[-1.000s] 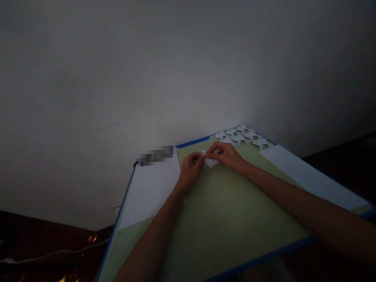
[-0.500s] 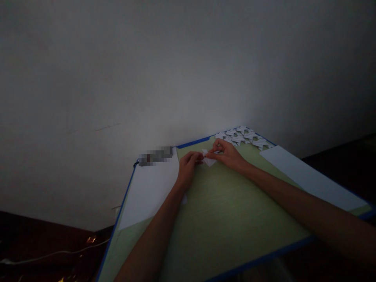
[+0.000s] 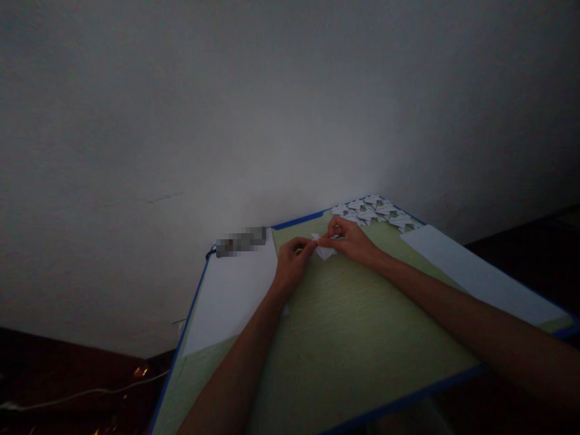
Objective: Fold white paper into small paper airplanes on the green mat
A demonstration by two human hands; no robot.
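A small piece of folded white paper (image 3: 325,252) is held between my two hands, just above the green tabletop (image 3: 344,326). My left hand (image 3: 293,258) pinches its left side with thumb and forefinger. From the right, my right hand (image 3: 348,237) grips it in a pinch too, and the fingertips of both hands meet at its middle. The fingers cover part of the paper, so its full shape cannot be made out. Several folded white paper pieces (image 3: 376,211) with pointed ends lie in rows at the far right corner, beyond my right hand.
White sheets (image 3: 231,290) lie on the left side, with a pixelated object (image 3: 242,241) at their far end. Another white sheet (image 3: 480,275) runs along the right edge. Blue edging (image 3: 408,400) rims the table, which stands against a grey wall (image 3: 272,121). A pale cable (image 3: 90,391) hangs at the lower left.
My left thumb and forefinger have closed into a tighter pinch on the folded paper, near the right fingertips. My right hand has barely moved.
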